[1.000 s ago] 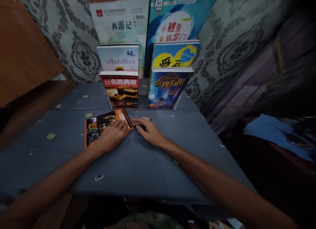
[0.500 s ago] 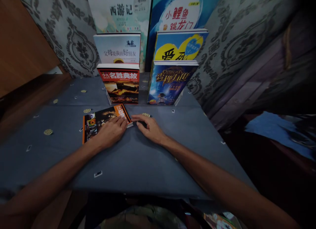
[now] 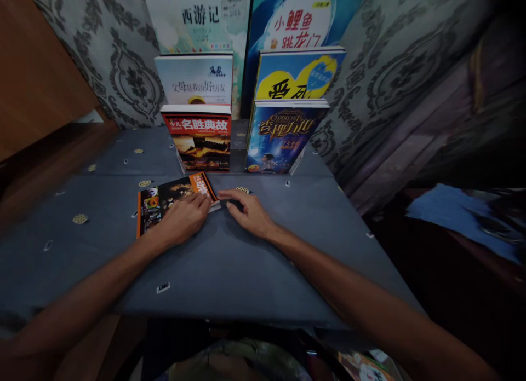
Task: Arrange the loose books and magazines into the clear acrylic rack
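Note:
A paperback book (image 3: 172, 190) with an orange and black cover and animal pictures lies flat and turned at an angle on the table. My left hand (image 3: 186, 219) rests on its cover near the lower right part, fingers lying over it; the thumb is hidden. At the book's right edge, my right hand (image 3: 249, 214) has its index finger stretched towards the corner and its thumb apart. Whether that fingertip touches the book I cannot tell. Behind them stand a red-topped book (image 3: 199, 140) and a dark blue book (image 3: 283, 137), both upright.
Further back, in stepped rows, stand a pale blue book (image 3: 195, 77), a yellow and blue book (image 3: 299, 74), a light green book (image 3: 197, 19) and a teal book (image 3: 302, 17). A grey patterned cloth (image 3: 246, 277) covers the table. Blue fabric (image 3: 447, 211) lies off to the right.
Both hands and the lying book keep their places. The whole view has shifted very slightly.

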A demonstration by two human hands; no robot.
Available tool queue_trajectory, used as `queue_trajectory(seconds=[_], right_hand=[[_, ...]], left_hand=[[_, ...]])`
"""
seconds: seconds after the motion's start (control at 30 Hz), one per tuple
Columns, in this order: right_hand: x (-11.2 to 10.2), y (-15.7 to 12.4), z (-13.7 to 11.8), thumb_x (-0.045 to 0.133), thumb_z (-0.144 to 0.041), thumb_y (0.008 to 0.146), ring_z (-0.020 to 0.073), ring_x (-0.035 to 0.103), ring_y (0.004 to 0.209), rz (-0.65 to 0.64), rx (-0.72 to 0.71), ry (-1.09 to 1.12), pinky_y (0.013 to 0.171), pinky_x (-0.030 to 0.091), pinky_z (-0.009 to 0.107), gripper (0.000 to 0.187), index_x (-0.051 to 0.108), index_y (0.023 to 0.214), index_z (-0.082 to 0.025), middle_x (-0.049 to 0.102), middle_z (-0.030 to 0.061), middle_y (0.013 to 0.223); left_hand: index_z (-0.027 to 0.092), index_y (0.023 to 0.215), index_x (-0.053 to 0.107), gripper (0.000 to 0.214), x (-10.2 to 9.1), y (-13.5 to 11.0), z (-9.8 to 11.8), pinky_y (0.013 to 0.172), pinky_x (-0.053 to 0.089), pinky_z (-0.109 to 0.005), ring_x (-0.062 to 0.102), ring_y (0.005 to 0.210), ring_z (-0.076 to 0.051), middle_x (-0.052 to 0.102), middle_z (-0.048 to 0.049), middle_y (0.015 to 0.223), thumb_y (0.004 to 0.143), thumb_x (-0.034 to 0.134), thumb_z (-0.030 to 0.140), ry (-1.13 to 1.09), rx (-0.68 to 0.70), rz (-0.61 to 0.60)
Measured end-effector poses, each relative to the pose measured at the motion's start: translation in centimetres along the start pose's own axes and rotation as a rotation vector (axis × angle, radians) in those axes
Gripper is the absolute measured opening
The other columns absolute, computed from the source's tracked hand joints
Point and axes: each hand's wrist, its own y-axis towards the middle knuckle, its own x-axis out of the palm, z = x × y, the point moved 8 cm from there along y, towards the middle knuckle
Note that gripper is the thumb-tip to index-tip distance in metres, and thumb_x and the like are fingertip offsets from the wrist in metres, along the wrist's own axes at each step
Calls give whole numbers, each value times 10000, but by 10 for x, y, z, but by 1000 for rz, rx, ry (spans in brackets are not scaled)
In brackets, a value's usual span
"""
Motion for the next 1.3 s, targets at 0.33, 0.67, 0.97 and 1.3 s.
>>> queue_trajectory(seconds=[0.33, 0.67, 0.97, 1.3], right_hand=[[-1, -1, -3, 482, -129, 905, 215, 675, 1101, 10, -10, -21, 973, 515, 416, 396, 653, 1253, -212, 752, 80, 1161], [1, -2, -9, 481, -113, 923, 219, 652, 1068, -28, -48, -114, 949, 506, 404, 385, 658, 1253, -201, 741, 93, 1120], [15, -5, -13, 502, -86, 919, 228, 634, 953, -121, -80, -318, 911, 483, 388, 358, 671, 1213, -199, 741, 83, 1008], [18, -8, -15, 477, -102, 941, 233, 623, 923, -144, -141, -387, 901, 462, 399, 309, 667, 1179, -157, 736, 105, 982]], left_hand=[[133, 1185, 631, 291, -3, 0, 0, 937, 565, -396, 669, 1103, -255, 690, -160, 1203, 1005, 404, 166, -5, -22, -19], [105, 1160, 646, 328, 4, -1, 2, 997, 529, -427, 659, 1129, -263, 693, -175, 1171, 1044, 367, 234, -30, 20, 59], [125, 1151, 648, 276, 2, -4, -1, 969, 540, -403, 665, 1095, -261, 692, -156, 1167, 1008, 452, 258, -34, 59, 114], [160, 1328, 577, 411, 11, -7, -14, 1073, 440, -540, 499, 1353, -350, 595, -175, 1394, 1006, 471, 393, -115, -97, 87]])
